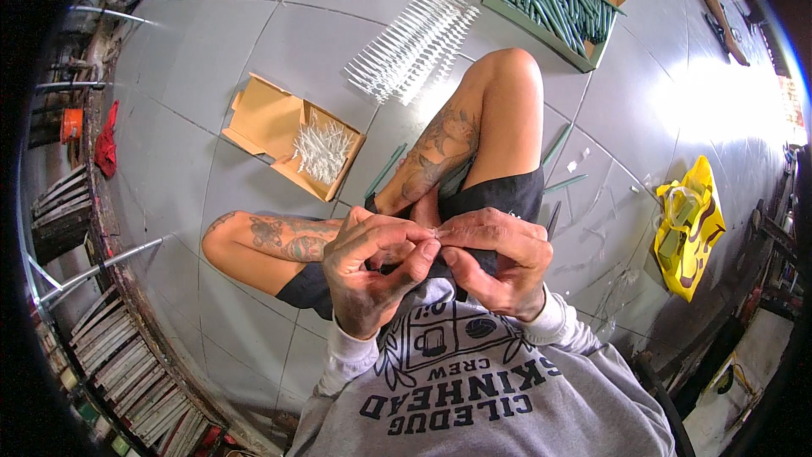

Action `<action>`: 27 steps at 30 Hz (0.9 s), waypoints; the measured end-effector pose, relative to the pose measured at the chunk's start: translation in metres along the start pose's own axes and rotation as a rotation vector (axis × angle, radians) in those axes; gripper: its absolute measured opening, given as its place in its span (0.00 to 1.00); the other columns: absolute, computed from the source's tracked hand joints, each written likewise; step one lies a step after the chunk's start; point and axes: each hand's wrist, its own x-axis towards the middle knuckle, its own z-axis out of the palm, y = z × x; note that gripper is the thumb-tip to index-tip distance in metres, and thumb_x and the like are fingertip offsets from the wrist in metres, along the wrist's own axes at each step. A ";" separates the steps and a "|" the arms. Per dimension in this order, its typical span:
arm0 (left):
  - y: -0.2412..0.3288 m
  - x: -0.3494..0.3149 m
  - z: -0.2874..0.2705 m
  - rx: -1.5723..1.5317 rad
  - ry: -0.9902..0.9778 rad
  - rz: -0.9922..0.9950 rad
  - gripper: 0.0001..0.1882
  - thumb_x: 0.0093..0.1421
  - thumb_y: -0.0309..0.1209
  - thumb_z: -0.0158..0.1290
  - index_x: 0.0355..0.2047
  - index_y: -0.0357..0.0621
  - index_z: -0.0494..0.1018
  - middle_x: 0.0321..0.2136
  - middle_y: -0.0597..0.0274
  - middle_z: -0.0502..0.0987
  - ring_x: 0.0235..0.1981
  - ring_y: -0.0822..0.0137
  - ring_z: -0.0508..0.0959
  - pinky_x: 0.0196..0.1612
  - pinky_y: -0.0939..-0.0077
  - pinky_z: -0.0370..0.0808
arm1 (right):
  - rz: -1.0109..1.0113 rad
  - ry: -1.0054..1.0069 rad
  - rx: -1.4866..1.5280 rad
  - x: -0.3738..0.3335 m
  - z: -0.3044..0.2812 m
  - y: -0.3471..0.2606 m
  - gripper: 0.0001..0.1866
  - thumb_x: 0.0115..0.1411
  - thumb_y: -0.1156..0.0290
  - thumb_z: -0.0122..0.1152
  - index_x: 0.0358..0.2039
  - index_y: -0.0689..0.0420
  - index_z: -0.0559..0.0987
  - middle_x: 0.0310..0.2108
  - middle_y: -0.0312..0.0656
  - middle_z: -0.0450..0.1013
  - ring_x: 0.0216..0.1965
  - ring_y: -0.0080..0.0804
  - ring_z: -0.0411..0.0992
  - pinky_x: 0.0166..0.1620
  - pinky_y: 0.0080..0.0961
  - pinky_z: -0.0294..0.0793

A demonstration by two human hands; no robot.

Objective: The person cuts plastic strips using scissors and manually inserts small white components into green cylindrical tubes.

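Observation:
In front of my lap, my left hand (372, 264) and my right hand (501, 256) meet fingertip to fingertip. Both are closed in a pinch. Between them is a tiny whitish, see-through piece (436, 234), mostly hidden by the fingers, so its kind cannot be made out. Beyond my left knee lies an opened cardboard box (269, 118), its tray holding a tangle of thin white strips (322, 151). Farther off, rows of slim white pieces (412, 46) are laid out side by side on the floor.
A larger box (584, 63) full of dark green pen-like sticks (554, 0) stands far right. Loose green sticks (566, 182) and white scraps lie right of my legs, near a yellow plastic bag (689, 228). A rack (127, 364) of stacked pieces lines the left wall.

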 end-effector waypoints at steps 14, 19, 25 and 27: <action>0.010 0.001 0.001 0.474 0.038 0.374 0.16 0.46 0.31 0.73 0.37 0.58 0.85 0.35 0.75 0.84 0.31 0.68 0.74 0.37 0.74 0.69 | 0.428 0.018 0.578 -0.011 -0.002 0.006 0.05 0.62 0.82 0.64 0.38 0.69 0.80 0.38 0.48 0.79 0.39 0.30 0.78 0.44 0.25 0.78; 0.013 0.001 0.004 0.482 0.005 0.397 0.15 0.50 0.32 0.72 0.39 0.55 0.83 0.38 0.71 0.86 0.34 0.69 0.77 0.43 0.70 0.69 | 0.501 0.051 0.670 -0.011 -0.001 0.004 0.05 0.62 0.83 0.63 0.38 0.69 0.78 0.39 0.46 0.78 0.41 0.28 0.77 0.47 0.24 0.77; 0.012 -0.002 0.006 0.523 0.029 0.405 0.16 0.49 0.29 0.72 0.39 0.57 0.84 0.39 0.75 0.86 0.34 0.72 0.78 0.43 0.72 0.69 | 0.524 0.063 0.737 -0.015 0.000 0.007 0.06 0.62 0.83 0.62 0.40 0.68 0.78 0.40 0.44 0.78 0.42 0.27 0.77 0.48 0.24 0.77; 0.013 -0.003 0.007 0.542 0.044 0.408 0.17 0.48 0.29 0.72 0.39 0.56 0.84 0.39 0.76 0.86 0.34 0.72 0.77 0.42 0.73 0.69 | 0.580 0.074 0.727 -0.016 -0.001 0.006 0.06 0.61 0.80 0.65 0.38 0.66 0.78 0.42 0.48 0.79 0.44 0.29 0.77 0.51 0.26 0.76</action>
